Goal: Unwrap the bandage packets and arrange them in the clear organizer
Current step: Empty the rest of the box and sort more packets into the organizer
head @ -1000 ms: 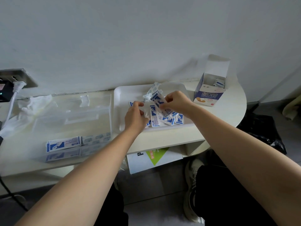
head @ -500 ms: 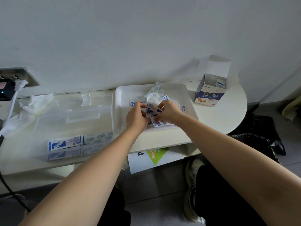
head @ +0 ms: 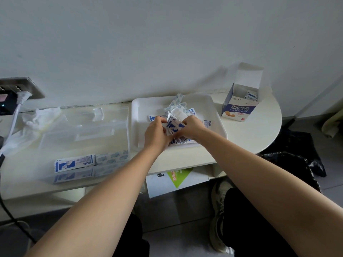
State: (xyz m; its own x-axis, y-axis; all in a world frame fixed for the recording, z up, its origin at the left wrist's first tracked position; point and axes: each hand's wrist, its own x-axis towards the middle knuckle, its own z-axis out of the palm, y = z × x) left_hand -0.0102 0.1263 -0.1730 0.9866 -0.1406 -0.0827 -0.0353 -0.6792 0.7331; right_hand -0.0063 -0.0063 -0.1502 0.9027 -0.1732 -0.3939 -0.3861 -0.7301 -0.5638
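Organizer (head: 104, 143) on desk (head: 250, 138), left side; tray (head: 148, 108) just right of it w/ packets (head: 175, 124) in it; box (head: 239, 108) far right.

Plug (head: 23, 96) in wall socket (head: 31, 86); black bag (head: 293, 160) on floor.

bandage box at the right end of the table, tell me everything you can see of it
The bandage box is a small cardboard carton, white in front with blue lettering and a tan plaster picture, dark blue on its left side. Its lid flap stands open and upright, white inside, and blue-and-white packets show within. It stands upright on the white table, right of the white tray and apart from it. Nothing else touches it.
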